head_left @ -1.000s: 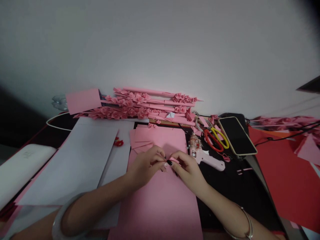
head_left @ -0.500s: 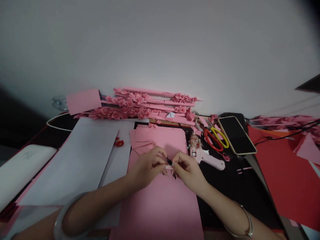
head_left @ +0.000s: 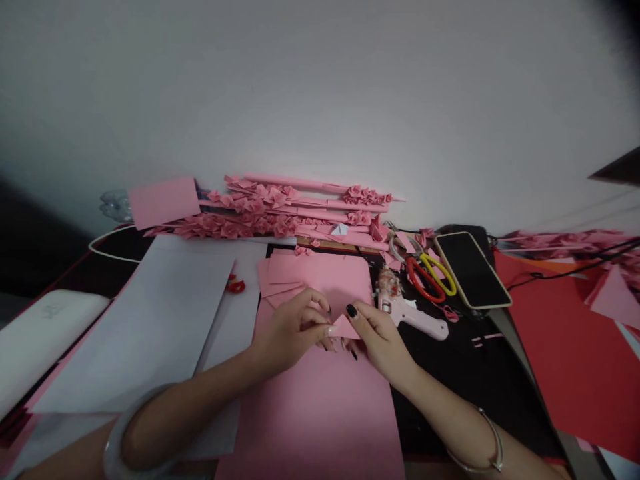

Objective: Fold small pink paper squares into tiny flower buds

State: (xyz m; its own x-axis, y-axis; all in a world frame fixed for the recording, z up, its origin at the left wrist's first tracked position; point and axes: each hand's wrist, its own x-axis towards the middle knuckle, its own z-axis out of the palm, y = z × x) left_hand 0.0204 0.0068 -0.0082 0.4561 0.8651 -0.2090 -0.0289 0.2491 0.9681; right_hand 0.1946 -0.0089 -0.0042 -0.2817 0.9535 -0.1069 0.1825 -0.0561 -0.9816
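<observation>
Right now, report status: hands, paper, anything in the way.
Left hand, right hand: both pinching paper triangle. Triangle over pink sheet. Glue gun close beside right hand.

The dark table [head_left: 465, 373] bears a pink sheet [head_left: 320, 413] at 6 o'clock, white paper [head_left: 160, 313] at 9, a red sheet [head_left: 575, 360] at 3, and a phone [head_left: 473, 269] at 2.

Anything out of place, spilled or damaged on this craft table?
Nothing looks damaged or spilled. The left hand and right hand pinch a small pink paper triangle over a pink sheet. The only untidiness: pink scraps strewn around the scissors and glue gun.
</observation>
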